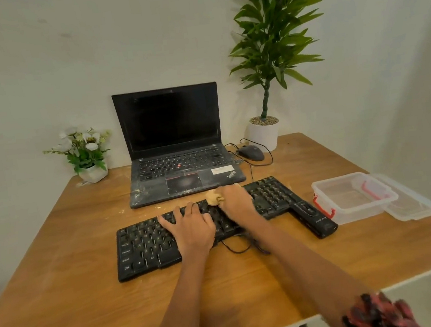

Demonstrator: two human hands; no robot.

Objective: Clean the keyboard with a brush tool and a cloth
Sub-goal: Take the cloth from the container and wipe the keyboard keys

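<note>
A wooden desk (58,264), scuffed and dusted with pale crumbs, is being pushed against a plain off-white wall (33,63). At its far left corner a small white pot of white flowers (84,152) is being kept. Right of it an open black laptop (177,146), screen dark and palm rest smeared with dust, is being stood against the wall. In front of the laptop the black keyboard (148,245) is being laid at a slant across the middle of the desk, its cable looping out at the near edge. The left hand (189,227) is being pressed flat on the keys, fingers spread wide. Just beside it, the right hand (236,201) is being curled round a beige cloth (214,196), which is being held against the keyboard's top rows. A dark brush tool (314,217) is being rested at the keyboard's right end. Behind, a wired mouse (251,153) and a tall leafy plant in a white pot (263,133) are being kept. At the right edge, a clear plastic container (354,196) with red clips is being set beside its lid (415,206).
</note>
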